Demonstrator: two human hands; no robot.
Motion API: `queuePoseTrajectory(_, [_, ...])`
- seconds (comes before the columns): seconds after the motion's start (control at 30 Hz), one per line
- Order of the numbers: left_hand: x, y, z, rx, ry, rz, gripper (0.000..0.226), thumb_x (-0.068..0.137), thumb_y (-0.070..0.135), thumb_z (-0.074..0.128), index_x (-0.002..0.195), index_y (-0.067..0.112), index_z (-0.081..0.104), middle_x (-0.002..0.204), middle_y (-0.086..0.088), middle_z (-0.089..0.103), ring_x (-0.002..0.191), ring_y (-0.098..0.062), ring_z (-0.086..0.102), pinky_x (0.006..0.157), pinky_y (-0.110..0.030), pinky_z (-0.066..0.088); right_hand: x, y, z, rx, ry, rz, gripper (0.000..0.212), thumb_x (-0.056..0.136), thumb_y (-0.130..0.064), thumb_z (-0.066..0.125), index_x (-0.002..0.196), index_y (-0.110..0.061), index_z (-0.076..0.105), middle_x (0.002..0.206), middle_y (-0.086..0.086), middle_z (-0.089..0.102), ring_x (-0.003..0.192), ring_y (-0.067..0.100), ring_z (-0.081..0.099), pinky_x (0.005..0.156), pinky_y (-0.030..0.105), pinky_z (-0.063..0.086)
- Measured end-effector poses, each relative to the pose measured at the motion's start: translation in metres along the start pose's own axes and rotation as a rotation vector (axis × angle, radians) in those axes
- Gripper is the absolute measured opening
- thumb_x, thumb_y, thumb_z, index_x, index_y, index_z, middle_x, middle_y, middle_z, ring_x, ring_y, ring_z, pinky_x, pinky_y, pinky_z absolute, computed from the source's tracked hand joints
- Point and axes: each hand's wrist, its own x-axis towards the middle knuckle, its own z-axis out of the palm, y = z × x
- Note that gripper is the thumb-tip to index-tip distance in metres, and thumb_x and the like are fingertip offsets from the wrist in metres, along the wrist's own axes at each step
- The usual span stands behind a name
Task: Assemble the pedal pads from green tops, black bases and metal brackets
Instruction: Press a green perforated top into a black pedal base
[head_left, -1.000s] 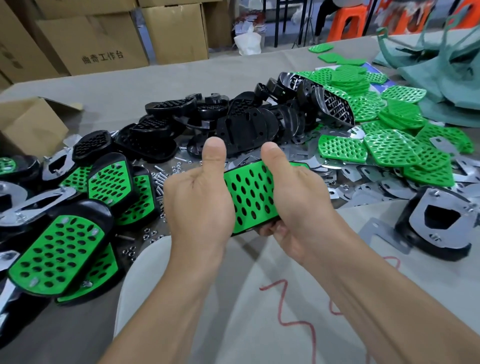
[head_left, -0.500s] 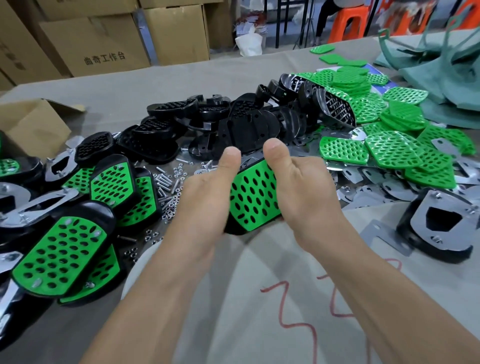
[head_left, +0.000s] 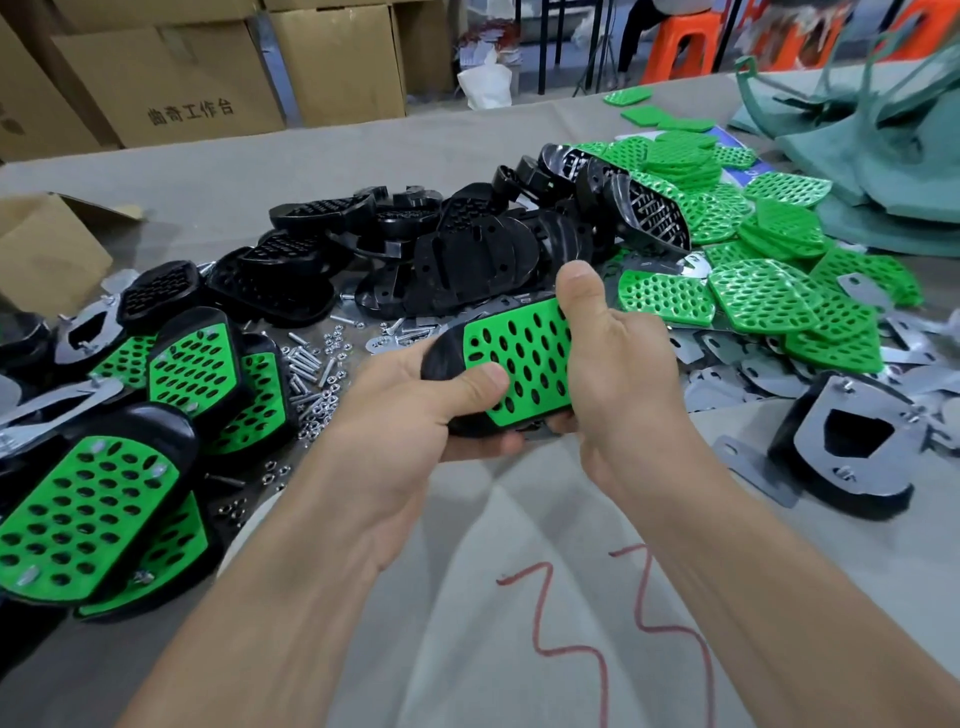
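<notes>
The left hand and the right hand hold together one pedal pad, a green top with many holes seated in a black base, above the near middle of the worktop. The left hand is closed around the rounded black end, with its thumb lying on the green face and its fingers under the pad. The right hand is closed on the other end, its thumb standing up at the far edge of the pad.

Toward the left edge of the worktop lie the finished pads, green face up, some overlapping each other. Between them and the hands there is a scatter of small screws and nuts. Behind the hands, in the middle of the worktop, the black bases are piled. Toward the right edge the loose green tops are heaped, and flat metal brackets lie under and beside them. Near the right edge one black base with a bracket screwed on it lies with the bracket facing up. A cardboard box stands at the far left.
</notes>
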Motion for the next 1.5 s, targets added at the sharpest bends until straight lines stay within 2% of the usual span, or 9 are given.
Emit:
queuePoseTrajectory(0.13, [0.0,0.003,-0.003,-0.061,0.0,-0.052,0.037,0.066,0.014,0.07,0.102,0.004,0.075,0.096,-0.014,0.079,0.078,-0.027,0.078,0.054,-0.027,0.06,-0.002,0.004,0.001,0.18,-0.056,0.168,0.054,0.085,-0.065,0.059,0.062,-0.016,0.053,0.059,0.004,0.061,0.057,0.027,0.064,0.049,0.046,0.052])
queuePoseTrajectory(0.23, [0.0,0.004,-0.007,-0.094,-0.017,-0.074,0.042,0.062,0.013,0.071,0.102,0.003,0.075,0.097,-0.015,0.079,0.074,-0.025,0.077,0.052,-0.026,0.059,-0.005,0.001,-0.003,0.277,-0.08,0.223,0.047,0.092,-0.055,0.063,0.066,-0.017,0.057,0.052,0.001,0.061,0.045,0.023,0.061,0.037,0.024,0.04])
queuePoseTrajectory(0.37, [0.0,0.003,-0.011,-0.089,-0.062,-0.082,0.043,0.057,0.016,0.074,0.099,0.006,0.077,0.1,-0.016,0.079,0.077,-0.024,0.076,0.053,-0.026,0.059,-0.006,0.0,-0.004,0.336,-0.098,0.205,0.046,0.093,-0.051,0.065,0.065,-0.016,0.057,0.046,-0.001,0.057,0.035,0.02,0.054,0.035,0.02,0.033])
queuePoseTrajectory(0.53, [0.0,0.007,-0.017,-0.009,-0.115,-0.067,0.047,0.061,0.016,0.073,0.106,0.004,0.076,0.106,-0.015,0.078,0.093,-0.03,0.077,0.073,-0.034,0.065,-0.007,-0.003,0.001,0.247,-0.06,0.146,0.058,0.085,-0.064,0.062,0.058,-0.013,0.055,0.05,-0.002,0.06,0.046,0.019,0.062,0.046,0.036,0.047])
queuePoseTrajectory(0.67, [-0.001,0.005,-0.012,-0.031,-0.083,-0.095,0.047,0.068,0.002,0.069,0.114,0.0,0.071,0.109,-0.017,0.077,0.105,-0.037,0.073,0.093,-0.044,0.06,-0.008,-0.002,0.0,-0.063,-0.013,-0.138,0.066,0.073,-0.08,0.044,0.047,-0.02,0.032,0.048,-0.007,0.027,0.05,0.016,0.03,0.051,0.039,0.029])
queuePoseTrajectory(0.8, [0.0,0.0,-0.002,-0.12,-0.064,-0.085,0.041,0.079,-0.014,0.059,0.117,-0.003,0.069,0.113,-0.021,0.075,0.107,-0.037,0.073,0.094,-0.04,0.06,-0.004,0.0,-0.003,-0.046,-0.025,-0.173,0.069,0.072,-0.081,0.046,0.049,-0.019,0.027,0.052,-0.002,0.026,0.055,0.02,0.029,0.053,0.043,0.031])
queuePoseTrajectory(1.07, [0.002,-0.005,-0.004,-0.146,-0.012,-0.117,0.059,0.061,-0.011,0.063,0.119,-0.002,0.068,0.115,-0.027,0.073,0.11,-0.048,0.068,0.092,-0.048,0.058,-0.001,0.004,-0.002,0.014,-0.175,-0.062,0.088,0.065,-0.081,0.053,0.068,0.005,0.04,0.069,0.013,0.046,0.063,0.027,0.048,0.057,0.065,0.048])
queuePoseTrajectory(1.3, [0.004,0.0,-0.01,-0.082,-0.032,-0.099,0.059,0.062,-0.004,0.067,0.121,0.001,0.069,0.118,-0.022,0.073,0.113,-0.041,0.069,0.107,-0.054,0.05,-0.009,0.007,0.002,-0.099,0.003,-0.259,0.071,0.088,-0.073,0.046,0.044,-0.021,0.03,0.043,-0.01,0.021,0.044,0.008,0.019,0.044,0.023,0.02])
queuePoseTrajectory(1.5, [-0.001,0.005,-0.009,-0.033,-0.005,-0.058,0.046,0.068,0.017,0.072,0.113,0.005,0.074,0.111,-0.016,0.077,0.111,-0.037,0.071,0.106,-0.053,0.051,-0.016,0.01,0.005,-0.194,0.097,-0.307,0.065,0.094,-0.068,0.046,0.052,-0.019,0.038,0.041,-0.008,0.027,0.042,0.01,0.027,0.039,0.022,0.024])
